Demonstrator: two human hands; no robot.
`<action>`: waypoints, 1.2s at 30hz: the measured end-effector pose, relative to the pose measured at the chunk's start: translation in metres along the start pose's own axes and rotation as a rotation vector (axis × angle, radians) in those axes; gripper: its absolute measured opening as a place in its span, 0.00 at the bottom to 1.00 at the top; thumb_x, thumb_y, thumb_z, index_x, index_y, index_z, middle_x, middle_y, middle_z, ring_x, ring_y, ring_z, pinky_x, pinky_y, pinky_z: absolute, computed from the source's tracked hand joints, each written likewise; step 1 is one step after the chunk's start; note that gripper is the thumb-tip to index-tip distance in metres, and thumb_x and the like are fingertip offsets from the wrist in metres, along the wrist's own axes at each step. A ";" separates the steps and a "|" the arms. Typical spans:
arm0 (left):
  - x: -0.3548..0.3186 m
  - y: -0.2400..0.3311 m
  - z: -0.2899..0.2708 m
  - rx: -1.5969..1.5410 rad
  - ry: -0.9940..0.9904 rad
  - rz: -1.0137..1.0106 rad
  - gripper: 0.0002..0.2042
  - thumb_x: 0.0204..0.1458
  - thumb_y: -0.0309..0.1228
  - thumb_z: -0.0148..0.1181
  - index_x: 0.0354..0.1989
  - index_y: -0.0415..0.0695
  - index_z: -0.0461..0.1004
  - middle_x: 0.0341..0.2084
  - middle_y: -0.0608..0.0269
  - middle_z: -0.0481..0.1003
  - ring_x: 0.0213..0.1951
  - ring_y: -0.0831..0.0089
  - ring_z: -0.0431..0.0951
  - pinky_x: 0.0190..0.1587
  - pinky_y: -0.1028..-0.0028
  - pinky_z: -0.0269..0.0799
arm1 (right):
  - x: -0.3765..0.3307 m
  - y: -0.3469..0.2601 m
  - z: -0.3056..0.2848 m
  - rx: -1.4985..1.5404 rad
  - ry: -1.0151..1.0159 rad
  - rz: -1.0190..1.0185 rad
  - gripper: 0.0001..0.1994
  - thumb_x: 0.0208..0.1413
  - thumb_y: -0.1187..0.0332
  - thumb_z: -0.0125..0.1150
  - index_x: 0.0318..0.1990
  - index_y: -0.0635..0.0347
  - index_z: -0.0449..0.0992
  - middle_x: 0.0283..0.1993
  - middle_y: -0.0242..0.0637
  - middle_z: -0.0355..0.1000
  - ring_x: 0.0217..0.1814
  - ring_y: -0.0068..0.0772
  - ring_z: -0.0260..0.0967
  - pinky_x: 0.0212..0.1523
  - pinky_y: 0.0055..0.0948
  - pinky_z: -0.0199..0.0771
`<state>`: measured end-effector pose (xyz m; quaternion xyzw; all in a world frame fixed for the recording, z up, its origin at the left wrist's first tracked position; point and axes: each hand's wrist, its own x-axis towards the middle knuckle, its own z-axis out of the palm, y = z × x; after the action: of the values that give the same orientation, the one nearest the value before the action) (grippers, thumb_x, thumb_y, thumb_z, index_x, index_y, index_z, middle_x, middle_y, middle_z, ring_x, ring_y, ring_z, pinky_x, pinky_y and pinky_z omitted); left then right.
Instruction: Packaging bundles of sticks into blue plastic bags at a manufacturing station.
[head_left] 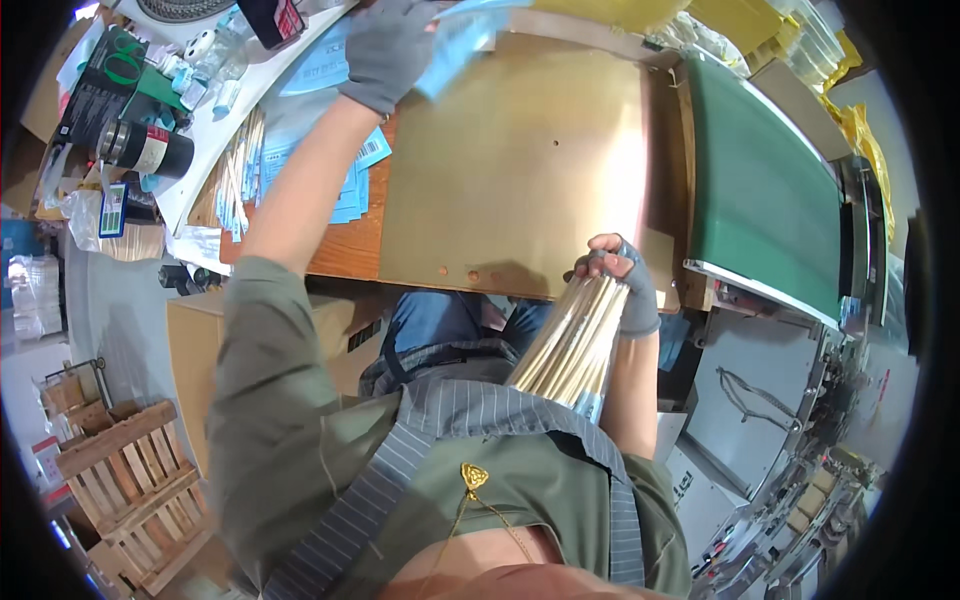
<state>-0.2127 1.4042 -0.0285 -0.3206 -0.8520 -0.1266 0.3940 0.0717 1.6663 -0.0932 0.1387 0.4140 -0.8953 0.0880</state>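
Note:
My left hand (388,52), in a grey glove, reaches to the far left part of the table. A light-blue printed sheet or sleeve (462,50), smeared by motion, extends from its fingers, which look closed on it. More blue printed sleeves (350,195) lie beneath that arm. My right hand (625,280), in a grey fingerless glove, is closed round a thick bundle of thin wooden sticks (572,345). The bundle slants down toward my apron, just off the table's near edge. A bare tan board (500,170) covers the middle of the table.
Loose sticks (238,170) lie left of the board. Further left, a white surface carries a dark thermos (150,148), small bottles and a phone (270,20). A green conveyor belt (765,190) runs along the right. A wooden pallet (130,480) stands on the floor at lower left.

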 end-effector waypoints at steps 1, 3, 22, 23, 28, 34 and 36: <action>-0.006 0.014 -0.008 -0.002 0.005 -0.002 0.07 0.45 0.32 0.55 0.29 0.44 0.74 0.33 0.63 0.75 0.36 0.59 0.75 0.34 0.63 0.69 | -0.001 0.000 0.006 0.017 0.036 -0.007 0.14 0.46 0.69 0.57 0.40 0.65 0.72 0.24 0.37 0.70 0.32 0.36 0.70 0.41 0.32 0.73; -0.013 0.050 -0.006 0.003 -0.021 0.311 0.10 0.45 0.35 0.56 0.34 0.43 0.73 0.37 0.59 0.73 0.41 0.61 0.73 0.38 0.64 0.69 | 0.005 0.000 0.002 0.055 0.036 0.006 0.13 0.46 0.69 0.56 0.40 0.65 0.72 0.24 0.37 0.70 0.32 0.36 0.70 0.40 0.31 0.73; -0.088 0.045 0.077 -0.410 -1.230 -0.118 0.20 0.37 0.43 0.65 0.34 0.41 0.75 0.32 0.49 0.76 0.37 0.54 0.76 0.40 0.64 0.70 | -0.029 -0.009 0.007 0.007 0.026 -0.062 0.14 0.46 0.67 0.56 0.40 0.65 0.72 0.25 0.36 0.70 0.34 0.34 0.70 0.41 0.31 0.72; -0.090 0.048 0.071 -0.414 -1.274 -0.132 0.18 0.37 0.43 0.65 0.30 0.41 0.76 0.30 0.49 0.77 0.37 0.54 0.76 0.39 0.63 0.69 | -0.030 -0.008 0.005 0.014 0.042 -0.059 0.14 0.46 0.67 0.56 0.40 0.65 0.72 0.25 0.36 0.70 0.34 0.35 0.70 0.41 0.31 0.71; -0.097 0.060 0.020 -0.597 -0.961 -0.272 0.15 0.43 0.40 0.62 0.23 0.38 0.73 0.20 0.50 0.73 0.23 0.62 0.72 0.30 0.67 0.65 | -0.027 -0.009 0.009 -0.008 0.003 -0.033 0.16 0.46 0.67 0.56 0.42 0.67 0.72 0.25 0.36 0.70 0.34 0.34 0.70 0.42 0.30 0.71; -0.084 0.147 -0.045 -1.021 -0.676 -0.489 0.15 0.45 0.43 0.63 0.26 0.41 0.78 0.16 0.54 0.73 0.20 0.62 0.74 0.27 0.66 0.67 | -0.012 -0.005 0.033 -0.055 -0.136 -0.047 0.25 0.45 0.69 0.56 0.53 0.70 0.68 0.29 0.38 0.70 0.33 0.30 0.70 0.37 0.25 0.70; -0.103 0.170 -0.038 -0.848 -0.552 -0.371 0.15 0.49 0.43 0.59 0.25 0.42 0.77 0.16 0.53 0.73 0.21 0.58 0.75 0.26 0.63 0.67 | -0.012 -0.009 0.048 -0.079 -0.214 -0.053 0.27 0.46 0.69 0.56 0.56 0.70 0.64 0.29 0.38 0.71 0.32 0.27 0.70 0.38 0.26 0.70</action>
<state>-0.0308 1.4699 -0.0878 -0.3169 -0.8405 -0.4380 -0.0374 0.0725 1.6364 -0.0530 0.0276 0.4409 -0.8899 0.1135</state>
